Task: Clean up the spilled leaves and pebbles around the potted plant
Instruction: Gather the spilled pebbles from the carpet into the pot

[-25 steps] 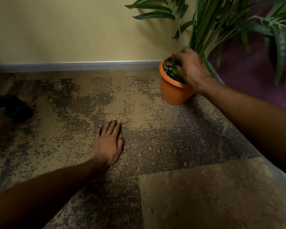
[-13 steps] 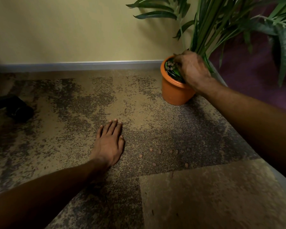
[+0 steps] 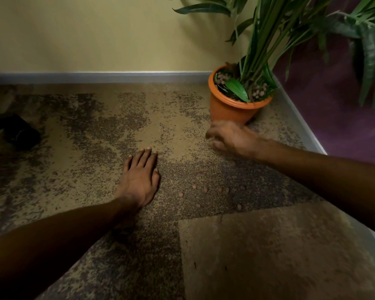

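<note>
Now that the right hand (image 3: 232,138) has left the pot (image 3: 232,110) and hangs blurred near it, fingers loosely curled on nothing I can see, that load seems dropped, while pebbles (image 3: 206,189) remain nearer, right of the flat, splayed left hand (image 3: 139,180).

Office or home corner: carpet tiles (image 3: 95,131), skirting board (image 3: 117,77), potted plant (image 3: 238,100).

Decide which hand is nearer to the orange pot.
The right hand: it hovers just in front of the orange pot. The left hand lies flat on the carpet, farther left and nearer the camera.
</note>
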